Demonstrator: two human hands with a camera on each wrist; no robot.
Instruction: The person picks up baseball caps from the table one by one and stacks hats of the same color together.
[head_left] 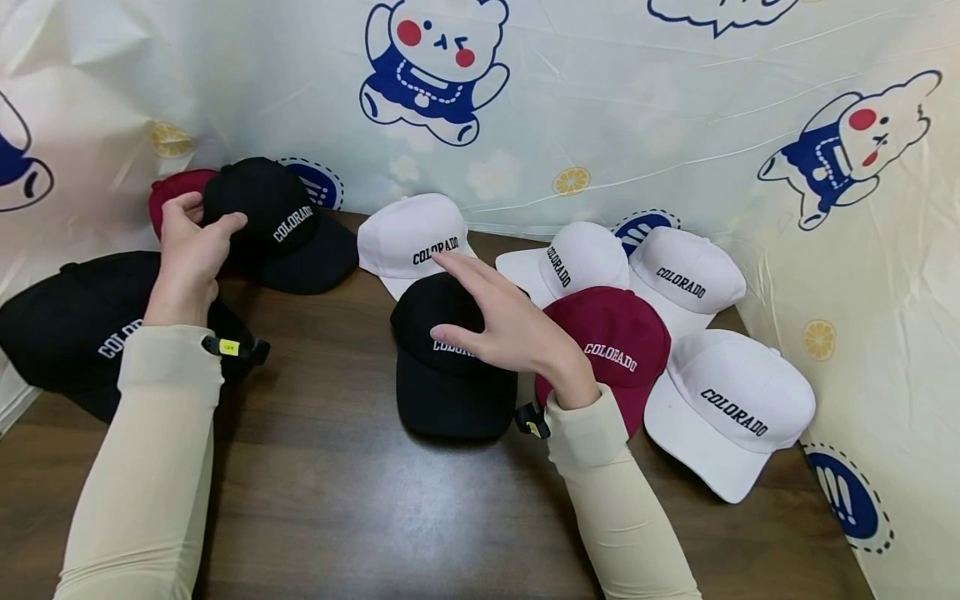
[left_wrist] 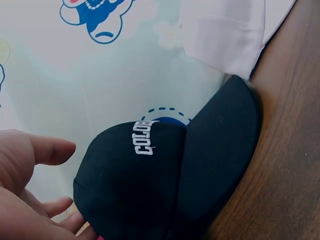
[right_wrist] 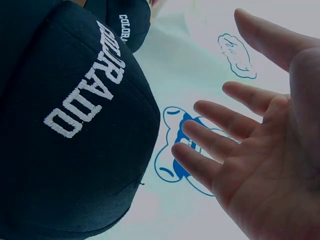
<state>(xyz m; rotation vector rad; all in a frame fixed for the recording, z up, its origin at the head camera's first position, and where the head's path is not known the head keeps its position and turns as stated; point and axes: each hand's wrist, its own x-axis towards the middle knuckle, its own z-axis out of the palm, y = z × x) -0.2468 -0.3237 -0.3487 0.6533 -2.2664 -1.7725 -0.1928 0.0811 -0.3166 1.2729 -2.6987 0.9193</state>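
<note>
At the back left, my left hand point(head_left: 191, 250) is beside a black baseball cap point(head_left: 258, 196) lettered COLORADO. In the left wrist view, the thumb is apart from that cap, and the fingertips are close to its crown edge; whether they touch is unclear. A maroon cap point(head_left: 174, 190) is partly hidden behind that hand. Below the left forearm lies another black cap point(head_left: 63, 321). My right hand point(head_left: 513, 321) hovers with fingers spread over a middle black cap point(head_left: 453, 400), its palm bare in the right wrist view point(right_wrist: 260, 160).
Several white caps point(head_left: 731, 408) lie at the right and back, all lettered COLORADO. A second maroon cap point(head_left: 618, 333) sits among them, behind the right wrist. The brown wooden table point(head_left: 360, 508) is bordered by a printed cloth point(head_left: 570, 100) with bear drawings.
</note>
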